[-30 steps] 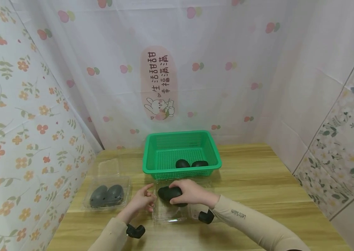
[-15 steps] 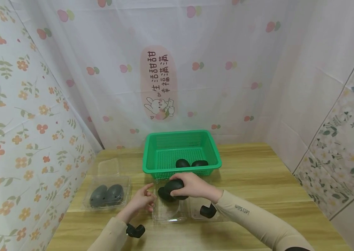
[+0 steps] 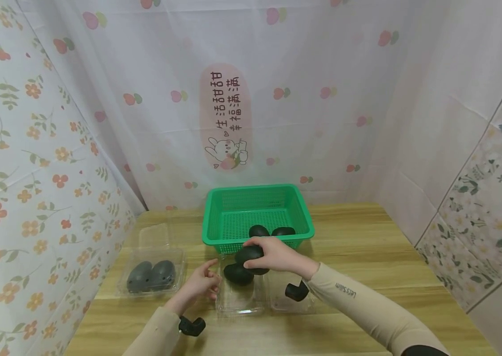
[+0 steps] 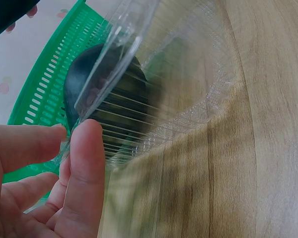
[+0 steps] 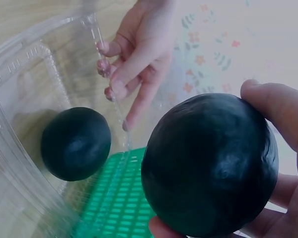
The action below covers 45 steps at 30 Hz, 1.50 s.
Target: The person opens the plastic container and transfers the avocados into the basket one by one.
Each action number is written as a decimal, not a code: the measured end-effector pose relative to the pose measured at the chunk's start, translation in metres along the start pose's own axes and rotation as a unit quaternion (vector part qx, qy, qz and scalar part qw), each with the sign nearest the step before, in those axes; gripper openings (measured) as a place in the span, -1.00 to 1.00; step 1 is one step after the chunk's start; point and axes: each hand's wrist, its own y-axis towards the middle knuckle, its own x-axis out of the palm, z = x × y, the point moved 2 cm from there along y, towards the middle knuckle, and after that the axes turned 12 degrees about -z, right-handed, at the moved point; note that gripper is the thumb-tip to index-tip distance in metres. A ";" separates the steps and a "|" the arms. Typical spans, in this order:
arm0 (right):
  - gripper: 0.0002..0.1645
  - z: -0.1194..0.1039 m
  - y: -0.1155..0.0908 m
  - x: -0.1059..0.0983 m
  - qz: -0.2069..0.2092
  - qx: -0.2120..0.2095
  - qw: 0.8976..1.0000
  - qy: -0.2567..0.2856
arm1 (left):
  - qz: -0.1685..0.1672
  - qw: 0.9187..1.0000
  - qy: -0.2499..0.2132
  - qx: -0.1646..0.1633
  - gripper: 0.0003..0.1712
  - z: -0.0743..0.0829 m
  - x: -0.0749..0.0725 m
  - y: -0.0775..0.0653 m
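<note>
My right hand point(image 3: 275, 253) grips a dark, egg-shaped avocado point(image 5: 208, 163) between thumb and fingers, above the far part of a clear plastic clamshell box point(image 3: 239, 302). Another dark avocado point(image 3: 238, 275) lies inside that box, near its far end. My left hand point(image 3: 203, 284) is at the box's left wall, fingers relaxed and spread; in the right wrist view several fingertips touch the clear plastic. The thumb point(image 4: 87, 158) lies right at the rim in the left wrist view. The held avocado partly covers the palm side of my right hand.
Behind the box stands a green basket point(image 3: 210, 217) with two dark avocados point(image 3: 259, 231) by its near wall. To the left is another clear box point(image 3: 182, 264) with two avocados point(image 3: 150, 277). A clear plastic lid point(image 3: 293, 304) lies right of the middle box on the wooden table point(image 3: 357, 277).
My right hand has lifted the avocado up and slightly right, off the one in the box, which now shows more fully. The left hand has stayed at the box's left wall.
</note>
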 end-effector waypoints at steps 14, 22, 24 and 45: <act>-0.39 0.001 0.012 -0.015 -0.001 0.009 1.000 0.020 | -0.001 1.000 0.001 -0.004 -0.22 0.001 -0.001 0.000; -0.38 0.005 0.019 -0.024 0.010 0.011 0.999 0.032 | -0.007 1.000 -0.007 0.000 -0.23 0.002 -0.001 0.000; -0.37 0.006 0.021 -0.026 0.015 0.013 0.999 0.033 | -0.006 1.000 -0.009 0.002 -0.23 0.003 -0.001 -0.001; -0.36 0.020 0.042 -0.035 0.025 0.041 0.997 0.055 | -0.009 1.000 -0.008 0.004 -0.23 0.002 -0.002 0.000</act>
